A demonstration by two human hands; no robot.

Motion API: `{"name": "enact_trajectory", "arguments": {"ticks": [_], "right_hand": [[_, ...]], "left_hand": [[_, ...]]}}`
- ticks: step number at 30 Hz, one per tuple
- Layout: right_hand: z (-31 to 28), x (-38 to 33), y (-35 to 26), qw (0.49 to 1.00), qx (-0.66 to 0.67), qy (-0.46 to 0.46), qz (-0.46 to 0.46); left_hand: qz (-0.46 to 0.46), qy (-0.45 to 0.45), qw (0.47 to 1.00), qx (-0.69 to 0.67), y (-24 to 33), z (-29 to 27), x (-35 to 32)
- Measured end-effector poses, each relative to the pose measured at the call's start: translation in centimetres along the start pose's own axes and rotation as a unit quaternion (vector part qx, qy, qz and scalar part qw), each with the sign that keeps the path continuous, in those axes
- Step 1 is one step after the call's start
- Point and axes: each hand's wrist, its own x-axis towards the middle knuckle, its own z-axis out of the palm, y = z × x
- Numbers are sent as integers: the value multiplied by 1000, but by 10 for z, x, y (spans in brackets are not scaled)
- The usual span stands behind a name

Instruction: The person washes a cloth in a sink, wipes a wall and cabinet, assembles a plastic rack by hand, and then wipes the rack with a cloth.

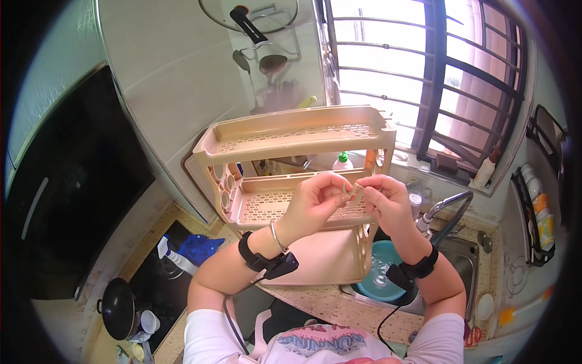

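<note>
In front of a beige plastic storage rack [297, 142], both my hands are raised close together. My left hand [318, 200] is closed in a pinch, with thumb and finger on a small thin beige piece [356, 190]. Fingertips of my right hand [386, 199] pinch the same small piece from the other side. Its exact kind is too small to make out. The rack stands upright on the counter, with slotted upper and middle shelves and round holes in its side panel. My wrists and forearms cover part of the middle shelf.
Right of the rack, a teal basin [383, 273] with water sits in the sink, below a curved faucet [445, 206]. At left are a black wok [118, 309], a white spray bottle [176, 258] and a blue cloth [200, 247]. A green-capped bottle [343, 162] stands behind the rack.
</note>
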Motion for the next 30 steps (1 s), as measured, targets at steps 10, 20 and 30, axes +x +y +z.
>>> {"name": "enact_trajectory", "arguments": {"ticks": [10,20,30], "right_hand": [[-34,-2,-13,986,-144,-47,-74],[-92,89,-92,941,-272,58,-191],[-99,162,-71,964,-246,-78,-65]], "left_hand": [[249,-27,861,444,7,43,28],[228,74,825,511,43,18,116],[91,26,880,466,19,15,152]]}}
